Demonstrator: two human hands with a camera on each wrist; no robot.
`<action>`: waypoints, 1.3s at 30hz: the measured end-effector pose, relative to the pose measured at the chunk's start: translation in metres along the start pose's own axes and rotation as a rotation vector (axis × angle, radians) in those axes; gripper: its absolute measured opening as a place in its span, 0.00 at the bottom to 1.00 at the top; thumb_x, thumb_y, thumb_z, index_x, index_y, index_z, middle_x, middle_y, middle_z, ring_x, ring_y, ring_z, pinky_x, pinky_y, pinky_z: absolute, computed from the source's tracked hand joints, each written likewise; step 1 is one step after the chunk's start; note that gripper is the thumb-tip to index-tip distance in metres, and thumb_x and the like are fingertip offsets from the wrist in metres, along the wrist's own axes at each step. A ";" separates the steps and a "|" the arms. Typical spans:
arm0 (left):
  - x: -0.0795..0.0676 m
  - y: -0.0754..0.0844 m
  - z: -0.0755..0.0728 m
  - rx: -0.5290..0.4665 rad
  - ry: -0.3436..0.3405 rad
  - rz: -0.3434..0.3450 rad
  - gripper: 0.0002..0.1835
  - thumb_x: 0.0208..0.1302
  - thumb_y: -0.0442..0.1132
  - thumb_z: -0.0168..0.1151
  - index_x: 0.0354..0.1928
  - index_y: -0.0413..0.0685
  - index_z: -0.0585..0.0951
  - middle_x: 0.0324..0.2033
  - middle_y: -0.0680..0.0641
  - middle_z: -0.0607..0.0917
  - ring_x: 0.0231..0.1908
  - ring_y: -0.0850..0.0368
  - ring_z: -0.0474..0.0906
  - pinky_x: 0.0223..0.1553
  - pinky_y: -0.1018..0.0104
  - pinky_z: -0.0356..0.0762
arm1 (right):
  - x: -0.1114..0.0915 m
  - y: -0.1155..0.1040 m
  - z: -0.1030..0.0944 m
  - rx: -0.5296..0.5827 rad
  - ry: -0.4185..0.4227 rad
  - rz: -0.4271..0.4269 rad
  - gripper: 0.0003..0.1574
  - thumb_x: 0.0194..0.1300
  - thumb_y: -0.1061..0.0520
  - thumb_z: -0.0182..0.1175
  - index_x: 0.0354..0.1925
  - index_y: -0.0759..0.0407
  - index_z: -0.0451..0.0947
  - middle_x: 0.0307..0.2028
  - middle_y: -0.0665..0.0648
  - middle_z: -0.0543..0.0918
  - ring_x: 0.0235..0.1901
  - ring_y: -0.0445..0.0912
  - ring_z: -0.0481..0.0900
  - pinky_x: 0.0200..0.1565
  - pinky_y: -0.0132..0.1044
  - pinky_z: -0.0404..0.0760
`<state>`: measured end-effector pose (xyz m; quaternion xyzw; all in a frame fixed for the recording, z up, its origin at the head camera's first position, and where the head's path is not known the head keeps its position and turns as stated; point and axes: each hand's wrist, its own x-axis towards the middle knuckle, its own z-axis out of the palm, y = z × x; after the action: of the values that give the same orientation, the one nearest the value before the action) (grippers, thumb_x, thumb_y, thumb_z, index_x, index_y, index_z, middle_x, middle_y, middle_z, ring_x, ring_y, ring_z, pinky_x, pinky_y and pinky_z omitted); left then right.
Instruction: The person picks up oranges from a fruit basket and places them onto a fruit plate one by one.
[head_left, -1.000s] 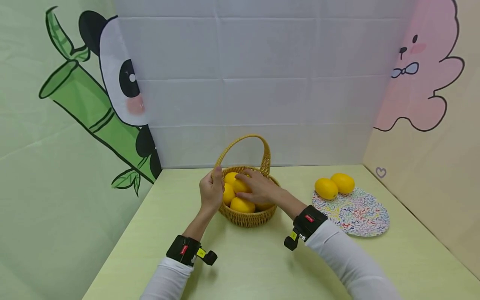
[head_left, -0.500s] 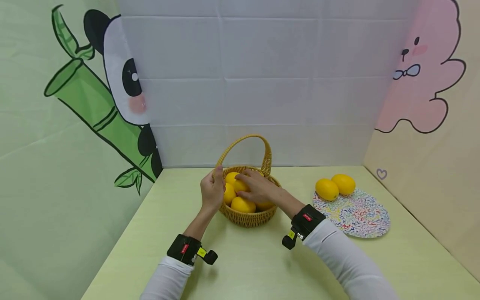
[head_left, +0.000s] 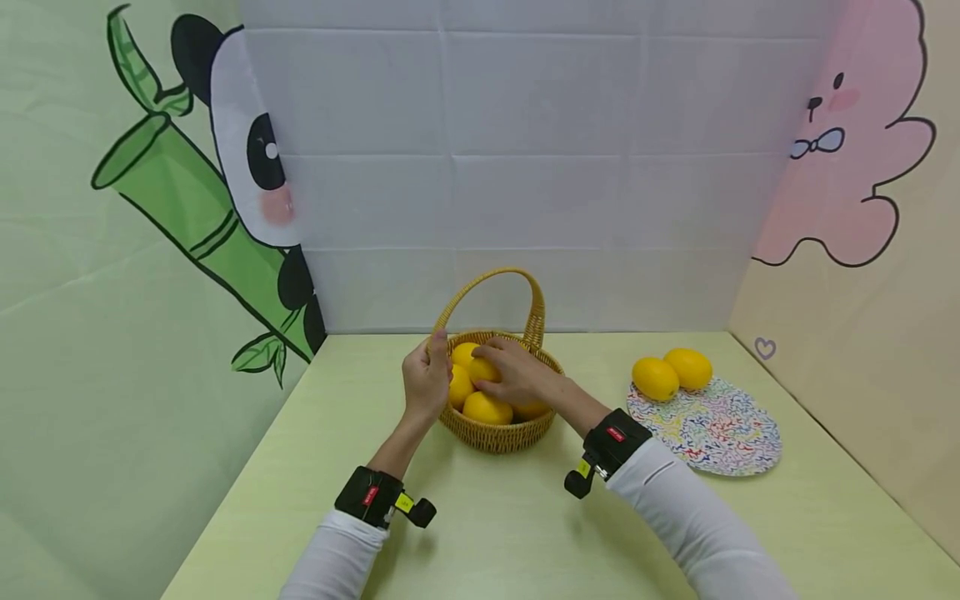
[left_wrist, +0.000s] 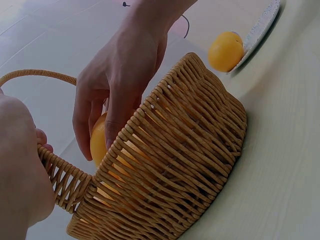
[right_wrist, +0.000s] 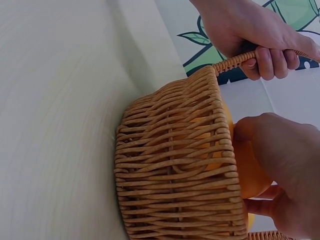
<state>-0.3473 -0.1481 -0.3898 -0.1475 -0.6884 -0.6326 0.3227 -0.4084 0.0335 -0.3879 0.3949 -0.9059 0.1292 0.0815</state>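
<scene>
Basket (head_left: 498, 438) sits near the far edge of the desk (head_left: 487, 525), left hand (head_left: 425, 380) gripping its handle (head_left: 491, 274), right hand (head_left: 517, 372) curled round a lemon (head_left: 483, 370) inside; best, probably, to brace the handle and shift that lemon without jostling the others (head_left: 487, 409).

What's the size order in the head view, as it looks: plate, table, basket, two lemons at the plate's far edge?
1. Table
2. Basket, handle included; it stands taller, though the plate is wider
3. Plate
4. Left lemon and right lemon: look alike, not ranked
</scene>
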 end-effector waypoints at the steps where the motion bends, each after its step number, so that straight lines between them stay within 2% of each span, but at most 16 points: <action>1: 0.000 0.000 0.000 0.002 0.003 -0.001 0.27 0.83 0.41 0.49 0.19 0.40 0.65 0.09 0.54 0.64 0.08 0.69 0.58 0.09 0.78 0.54 | 0.000 0.000 0.000 -0.001 0.002 -0.001 0.35 0.72 0.44 0.63 0.71 0.57 0.72 0.65 0.59 0.73 0.62 0.52 0.70 0.62 0.48 0.74; 11: 0.000 0.000 0.001 0.005 0.018 0.002 0.28 0.83 0.41 0.49 0.19 0.37 0.65 0.08 0.54 0.64 0.08 0.68 0.58 0.09 0.79 0.54 | -0.004 0.002 -0.001 0.033 0.022 0.010 0.35 0.72 0.44 0.63 0.71 0.56 0.72 0.66 0.59 0.73 0.63 0.51 0.70 0.64 0.49 0.73; 23: 0.000 -0.001 0.002 0.008 0.013 -0.007 0.28 0.83 0.42 0.49 0.18 0.42 0.65 0.08 0.54 0.64 0.08 0.68 0.58 0.09 0.79 0.55 | -0.009 0.007 -0.003 0.032 0.103 -0.018 0.33 0.70 0.45 0.65 0.69 0.56 0.74 0.65 0.57 0.74 0.59 0.49 0.72 0.61 0.47 0.75; 29: 0.000 -0.002 0.001 0.010 0.007 0.003 0.28 0.83 0.42 0.48 0.18 0.44 0.65 0.08 0.54 0.64 0.07 0.68 0.57 0.09 0.78 0.54 | -0.015 0.007 -0.008 0.046 0.127 -0.015 0.34 0.70 0.46 0.65 0.70 0.56 0.73 0.68 0.59 0.71 0.62 0.51 0.70 0.62 0.49 0.75; 39: 0.000 -0.002 0.002 0.015 0.009 0.016 0.28 0.83 0.41 0.48 0.18 0.40 0.65 0.08 0.53 0.64 0.07 0.68 0.56 0.09 0.78 0.54 | -0.026 0.012 -0.011 0.085 0.278 -0.102 0.33 0.68 0.49 0.67 0.66 0.60 0.76 0.63 0.61 0.75 0.59 0.51 0.72 0.57 0.49 0.79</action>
<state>-0.3490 -0.1462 -0.3910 -0.1476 -0.6906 -0.6255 0.3318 -0.3987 0.0628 -0.3861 0.4216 -0.8584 0.2167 0.1960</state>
